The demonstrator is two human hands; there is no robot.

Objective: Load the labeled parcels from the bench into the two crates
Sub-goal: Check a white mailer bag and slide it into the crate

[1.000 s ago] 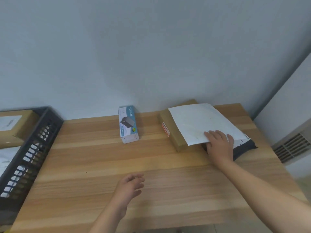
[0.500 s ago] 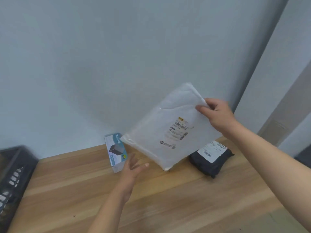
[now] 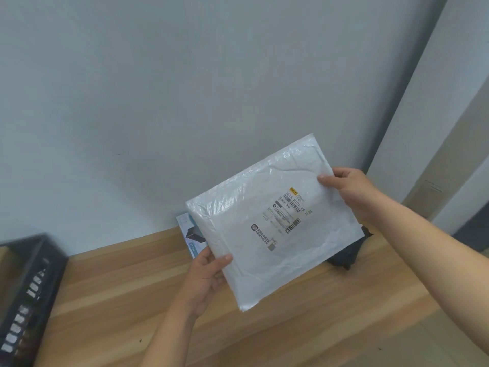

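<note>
Since half a second ago, the left hand (image 3: 206, 279) has come up to pinch the white padded plastic mailer (image 3: 275, 221), thumb on front. The right hand (image 3: 349, 192) pinches the opposite edge. The mailer is held above the wooden bench (image 3: 119, 287) with its label facing the camera, and its long axis slants up from left hand to right. A small blue-and-white carton (image 3: 189, 229) just beyond the left hand and a black plastic bag parcel (image 3: 346, 254) under the right wrist are both partly hidden. A black slotted plastic crate (image 3: 29, 282) sits well left of the left hand.

A plain, pale grey-blue wall (image 3: 185, 102) fills most of the view. To its right a white column (image 3: 423, 123) juts forward, its edge slanting up to the right. Beside that runs a beige panel (image 3: 447, 176) with faint horizontal lines on it. Low at the far right lies a dark strip of floor (image 3: 473, 229); paler floor (image 3: 436, 343) shows at the bottom right.
</note>
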